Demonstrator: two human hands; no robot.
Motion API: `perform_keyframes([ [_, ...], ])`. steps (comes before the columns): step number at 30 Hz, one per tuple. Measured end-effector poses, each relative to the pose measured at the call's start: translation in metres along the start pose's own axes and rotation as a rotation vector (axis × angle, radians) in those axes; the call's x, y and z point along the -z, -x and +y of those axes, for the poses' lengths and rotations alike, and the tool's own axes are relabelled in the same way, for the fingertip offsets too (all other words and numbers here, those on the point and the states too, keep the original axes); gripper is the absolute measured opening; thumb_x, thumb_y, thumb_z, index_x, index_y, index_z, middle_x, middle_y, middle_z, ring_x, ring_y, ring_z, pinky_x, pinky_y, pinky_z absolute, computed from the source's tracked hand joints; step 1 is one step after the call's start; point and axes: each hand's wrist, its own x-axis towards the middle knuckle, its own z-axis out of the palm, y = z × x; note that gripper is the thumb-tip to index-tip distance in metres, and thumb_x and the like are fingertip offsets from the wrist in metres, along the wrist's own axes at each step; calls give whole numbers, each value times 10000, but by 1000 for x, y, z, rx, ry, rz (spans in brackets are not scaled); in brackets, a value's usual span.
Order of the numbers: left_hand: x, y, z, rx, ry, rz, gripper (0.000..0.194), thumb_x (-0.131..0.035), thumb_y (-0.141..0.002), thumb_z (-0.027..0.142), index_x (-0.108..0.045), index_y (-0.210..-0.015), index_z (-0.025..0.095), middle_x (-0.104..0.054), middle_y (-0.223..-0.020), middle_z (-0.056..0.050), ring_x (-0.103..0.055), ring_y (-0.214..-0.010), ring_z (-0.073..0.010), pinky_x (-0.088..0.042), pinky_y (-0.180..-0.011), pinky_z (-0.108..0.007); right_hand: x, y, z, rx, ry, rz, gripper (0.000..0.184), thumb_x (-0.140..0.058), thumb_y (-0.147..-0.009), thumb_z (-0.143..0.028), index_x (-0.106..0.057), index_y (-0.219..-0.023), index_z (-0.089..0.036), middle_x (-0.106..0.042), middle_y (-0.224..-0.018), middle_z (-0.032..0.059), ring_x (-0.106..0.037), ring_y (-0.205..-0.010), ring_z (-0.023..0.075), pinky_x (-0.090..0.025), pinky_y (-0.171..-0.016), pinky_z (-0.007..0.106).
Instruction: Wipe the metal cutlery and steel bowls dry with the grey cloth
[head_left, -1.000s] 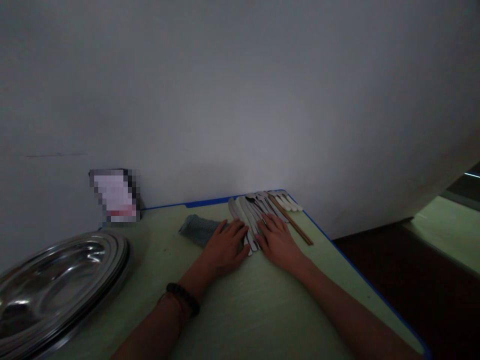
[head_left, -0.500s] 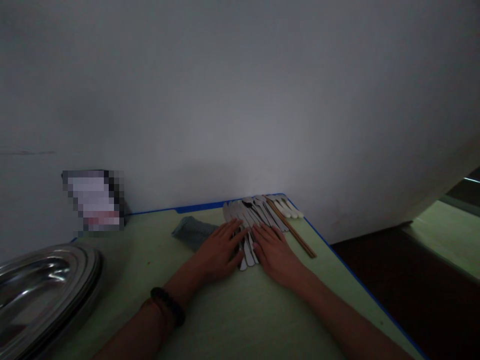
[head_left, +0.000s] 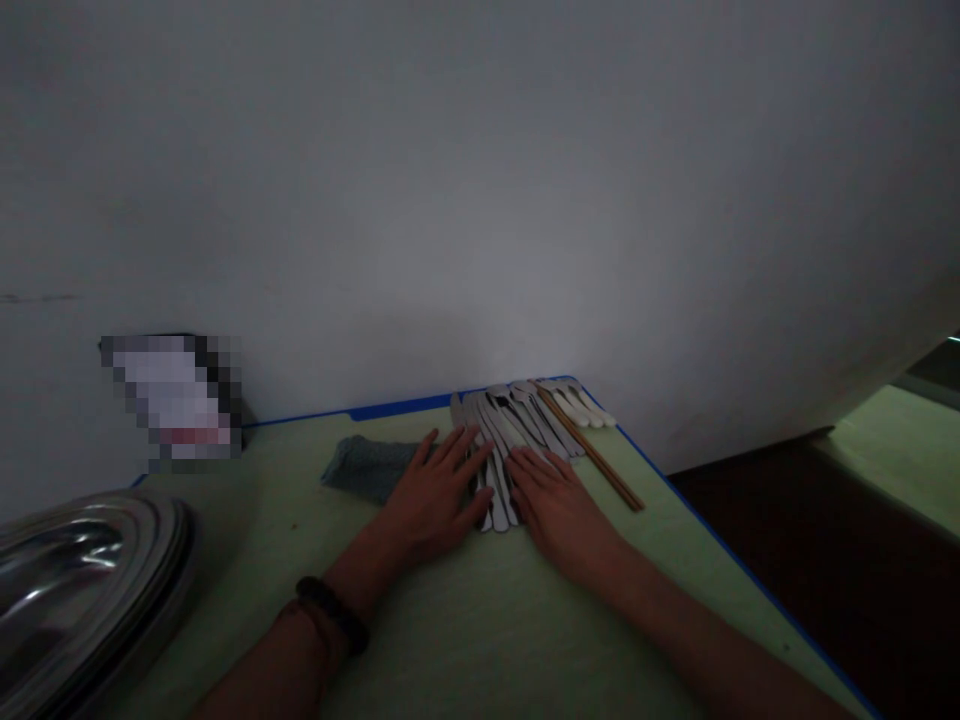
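Observation:
Several metal table knives (head_left: 501, 512) lie side by side in a row, handles toward me. My left hand (head_left: 439, 490) rests at their left edge with its fingers spread, partly over a grey-green cloth (head_left: 364, 468). Flat against the right side of the knives is my right hand (head_left: 559, 505), fingers stretched out and close together. Metal spoons (head_left: 536, 415) lie just beyond it. A pair of wooden chopsticks (head_left: 600, 460) sits farther right, and several white-ended spoons (head_left: 589, 408) lie at the back right corner. My hands cover part of the knives.
Stacked oval metal trays (head_left: 82, 580) stand at the left. A blurred-out upright object (head_left: 176, 395) leans at the wall (head_left: 450, 200) behind. The green table (head_left: 465, 640) has a blue edge, with dark floor to its right and another green surface (head_left: 900, 460) beyond.
The view has shifted slightly. My left hand's fingers are more spread, and the knives look more evenly lined up between my hands. The cloth shows more to the left.

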Motion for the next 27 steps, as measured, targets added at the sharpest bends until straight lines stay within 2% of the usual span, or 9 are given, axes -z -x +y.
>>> perform_keyframes([
  [2,1,-1,1,-46,9,1,547,-268,-927,492,-306,-1411,241,-272,-1502,-80,-225,-1380,-245,-108,-1123,-485,1,-1,1,20,-12,3,436,-280,-937,-221,-457,-1311,-82,-469,-1372,107,-387,-1301,215,-245,-1108,415],
  [5,2,-6,3,-78,22,7,516,-253,-941,456,-319,-1405,242,-289,-1497,-63,-237,-1377,-227,-98,-1128,-473,5,-2,3,-38,24,45,445,-274,-941,-244,-477,-1289,-59,-495,-1348,126,-410,-1281,229,-240,-1104,416],
  [8,0,-13,2,-92,32,-9,516,-256,-940,453,-322,-1404,237,-279,-1499,-58,-225,-1381,-221,-90,-1131,-465,11,-1,5,-112,68,63,410,-319,-925,-248,-543,-1222,-77,-560,-1283,126,-465,-1218,249,-300,-1053,428],
  [11,-1,-17,2,-111,50,-41,505,-300,-925,468,-329,-1397,292,-289,-1496,-40,-240,-1375,-246,-103,-1119,-497,16,-1,4,-163,92,52,358,-371,-902,-249,-589,-1162,-134,-585,-1256,93,-508,-1131,269,-367,-963,449],
  [16,0,-17,4,-98,60,-59,488,-328,-912,459,-334,-1387,346,-310,-1491,-17,-269,-1360,-278,-155,-1095,-527,15,-2,0,-129,93,3,364,-328,-910,-200,-610,-1127,-124,-604,-1227,93,-530,-1070,265,-406,-907,420],
  [20,1,-23,8,-61,59,-43,527,-344,-902,437,-325,-1400,267,-377,-1458,-43,-301,-1343,-274,-148,-1101,-514,15,-2,1,-135,51,39,384,-316,-917,-205,-595,-1160,-102,-602,-1226,102,-530,-1098,232,-394,-963,351],
  [23,-1,-29,10,-37,50,-12,535,-343,-900,418,-372,-1373,171,-431,-1420,-86,-300,-1342,-258,-130,-1114,-480,16,-1,1,-165,79,10,381,-337,-909,-211,-586,-1177,-101,-585,-1248,118,-525,-1127,252,-404,-962,368],
  [27,-3,-32,12,-28,12,12,474,-311,-916,374,-411,-1349,211,-468,-1380,-86,-368,-1297,-249,-201,-1081,-476,14,1,-3,-163,54,-25,415,-348,-903,-193,-496,-1275,-83,-554,-1288,125,-503,-1173,254,-420,-966,372],
])
